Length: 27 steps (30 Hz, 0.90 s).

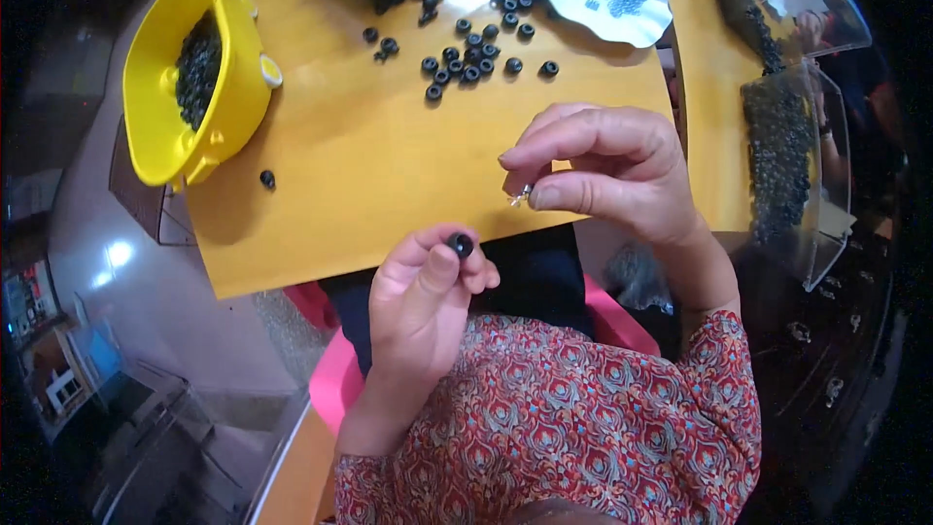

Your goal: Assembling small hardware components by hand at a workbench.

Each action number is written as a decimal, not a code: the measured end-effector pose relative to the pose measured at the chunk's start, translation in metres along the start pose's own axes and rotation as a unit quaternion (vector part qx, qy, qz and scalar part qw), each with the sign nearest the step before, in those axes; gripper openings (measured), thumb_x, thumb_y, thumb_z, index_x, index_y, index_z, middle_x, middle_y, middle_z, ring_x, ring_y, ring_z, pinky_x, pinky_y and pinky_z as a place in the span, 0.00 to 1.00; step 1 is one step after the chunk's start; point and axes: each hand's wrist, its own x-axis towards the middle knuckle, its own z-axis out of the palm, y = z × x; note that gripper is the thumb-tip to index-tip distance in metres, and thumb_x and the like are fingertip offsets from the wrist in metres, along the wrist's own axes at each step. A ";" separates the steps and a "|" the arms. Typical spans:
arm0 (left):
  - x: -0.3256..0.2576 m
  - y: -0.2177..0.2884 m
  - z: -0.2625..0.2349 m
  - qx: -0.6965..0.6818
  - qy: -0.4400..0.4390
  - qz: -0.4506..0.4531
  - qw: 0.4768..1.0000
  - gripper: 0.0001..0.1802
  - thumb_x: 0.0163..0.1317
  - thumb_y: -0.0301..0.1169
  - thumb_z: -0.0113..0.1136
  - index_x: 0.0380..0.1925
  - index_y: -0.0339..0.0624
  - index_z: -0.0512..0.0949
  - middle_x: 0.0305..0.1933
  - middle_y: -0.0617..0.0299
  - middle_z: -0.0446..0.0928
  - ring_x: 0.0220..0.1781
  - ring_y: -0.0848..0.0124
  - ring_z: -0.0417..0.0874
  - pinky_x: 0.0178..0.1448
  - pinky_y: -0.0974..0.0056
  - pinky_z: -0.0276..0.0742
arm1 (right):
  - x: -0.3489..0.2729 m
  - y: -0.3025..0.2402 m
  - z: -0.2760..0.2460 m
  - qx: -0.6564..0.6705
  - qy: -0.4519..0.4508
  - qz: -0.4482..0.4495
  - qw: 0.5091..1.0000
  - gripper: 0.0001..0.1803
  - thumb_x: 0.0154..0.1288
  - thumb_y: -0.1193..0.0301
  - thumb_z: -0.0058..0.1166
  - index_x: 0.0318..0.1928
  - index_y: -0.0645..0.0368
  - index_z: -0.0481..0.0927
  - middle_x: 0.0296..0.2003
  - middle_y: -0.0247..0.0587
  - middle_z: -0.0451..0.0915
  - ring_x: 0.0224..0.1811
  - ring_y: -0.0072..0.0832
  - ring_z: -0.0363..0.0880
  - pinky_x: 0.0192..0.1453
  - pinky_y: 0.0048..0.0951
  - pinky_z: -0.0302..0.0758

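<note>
My left hand is raised just off the table's near edge. Its thumb and fingers pinch a small round black piece with a hollow centre. To the right and a little higher, my right hand hovers above the tabletop, thumb and fingertips closed on a tiny shiny clear piece; its exact kind is too small to make out. The two held pieces are apart. Many similar black ring-shaped pieces lie loose farther back on the yellow-brown table.
At the left stands a yellow tub with small black pieces in it; one black piece lies beside it. A white wavy-edged plate holds small clear bluish pieces. Clear plastic boxes with black pieces are at right. A pink chair is below me.
</note>
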 end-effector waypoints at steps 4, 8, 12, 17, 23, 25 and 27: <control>-0.010 0.000 0.002 -0.029 -0.016 0.015 0.999 0.14 0.65 0.34 0.57 0.46 0.35 0.76 0.35 0.59 0.76 0.34 0.71 0.74 0.47 0.62 0.72 | -0.007 0.009 0.015 -0.067 -0.058 -0.091 0.992 0.09 0.50 0.85 0.62 0.35 0.68 0.82 0.32 0.47 0.82 0.35 0.32 0.80 0.40 0.27 0.76; -0.021 0.002 0.003 -0.026 0.006 0.022 0.999 0.14 0.65 0.32 0.57 0.46 0.35 0.76 0.37 0.57 0.79 0.37 0.69 0.78 0.48 0.63 0.74 | -0.009 0.010 0.029 -0.143 -0.092 -0.163 0.972 0.09 0.49 0.84 0.64 0.35 0.66 0.82 0.32 0.46 0.81 0.34 0.32 0.80 0.38 0.27 0.75; -0.026 0.001 0.000 -0.054 -0.005 0.031 0.998 0.14 0.65 0.31 0.57 0.47 0.35 0.75 0.41 0.56 0.80 0.40 0.67 0.80 0.48 0.63 0.76 | -0.010 0.008 0.043 -0.183 -0.094 -0.209 0.956 0.11 0.50 0.80 0.65 0.37 0.62 0.83 0.32 0.41 0.81 0.33 0.31 0.79 0.35 0.27 0.74; -0.032 0.003 -0.004 -0.059 -0.011 0.020 0.998 0.14 0.66 0.31 0.56 0.48 0.35 0.75 0.43 0.55 0.80 0.42 0.67 0.81 0.49 0.62 0.78 | -0.014 0.005 0.050 -0.281 -0.090 -0.238 0.925 0.11 0.50 0.77 0.66 0.37 0.60 0.84 0.31 0.37 0.79 0.31 0.29 0.77 0.34 0.25 0.72; -0.034 0.004 -0.005 -0.072 -0.035 0.026 0.996 0.15 0.65 0.32 0.57 0.47 0.35 0.76 0.43 0.56 0.80 0.43 0.67 0.81 0.49 0.62 0.78 | -0.013 -0.001 0.053 -0.269 -0.111 -0.248 0.924 0.12 0.49 0.77 0.66 0.37 0.60 0.84 0.29 0.36 0.78 0.31 0.28 0.75 0.35 0.25 0.70; -0.032 0.003 -0.007 -0.079 -0.037 0.028 0.996 0.15 0.64 0.33 0.58 0.47 0.35 0.76 0.43 0.56 0.80 0.42 0.67 0.81 0.49 0.63 0.78 | -0.015 0.000 0.053 -0.242 -0.097 -0.227 0.938 0.12 0.48 0.77 0.66 0.37 0.60 0.84 0.29 0.37 0.78 0.31 0.28 0.75 0.35 0.25 0.70; -0.031 0.004 -0.007 -0.086 -0.039 0.029 0.995 0.16 0.64 0.33 0.58 0.47 0.34 0.76 0.42 0.57 0.80 0.42 0.67 0.81 0.49 0.63 0.77 | -0.015 0.003 0.051 -0.213 -0.082 -0.206 0.951 0.12 0.48 0.77 0.67 0.37 0.61 0.84 0.29 0.37 0.77 0.31 0.28 0.75 0.34 0.25 0.70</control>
